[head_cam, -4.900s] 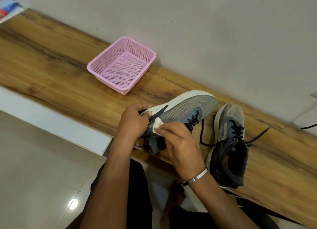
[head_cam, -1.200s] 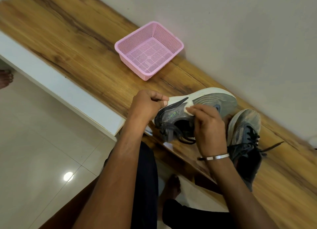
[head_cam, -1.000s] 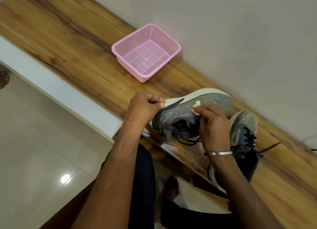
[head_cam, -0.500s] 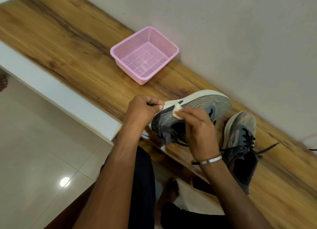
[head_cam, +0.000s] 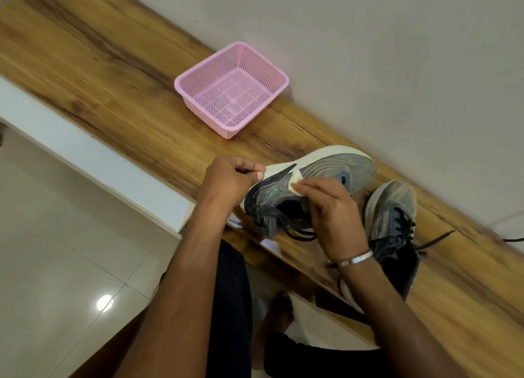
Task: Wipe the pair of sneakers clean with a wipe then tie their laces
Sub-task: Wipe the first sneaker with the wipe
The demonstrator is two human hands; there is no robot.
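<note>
Seen from above, looking down at a wooden tabletop [head_cam: 119,74] set against a pale wall [head_cam: 397,66]

Near the front edge, a grey sneaker [head_cam: 317,185] with a white sole, tipped onto its side, toe toward the wall, heel toward the viewer, dark laces [head_cam: 286,226] hanging loose and untied by the heel opening

Left hand [head_cam: 226,183] at the heel end, fingers [head_cam: 249,166] curled and thumb pressed on the white sole edge, gripping the tipped sneaker

Right hand [head_cam: 331,213] over the middle of the same sneaker, fingertips together, pinching a small white wipe [head_cam: 295,180] and pressing it onto the grey side panel just below the sole line, beside a small green logo [head_cam: 273,192]

A thin metal bangle [head_cam: 355,260] around the right wrist

Just beside on the right, a second grey sneaker [head_cam: 394,216], upright on its sole, toe toward the wall, partly hidden behind the right forearm, black laces [head_cam: 404,224] threaded but untied, one loose end trailing off across the wood to the right

Further back on the tabletop, well apart from both sneakers and close to the wall, a pink perforated plastic basket [head_cam: 181,87], open side up

Below the tabletop edge, a glossy pale tiled floor [head_cam: 56,278] with a bright light reflection, dark trousers [head_cam: 232,306] and a bare foot [head_cam: 279,309]
</note>
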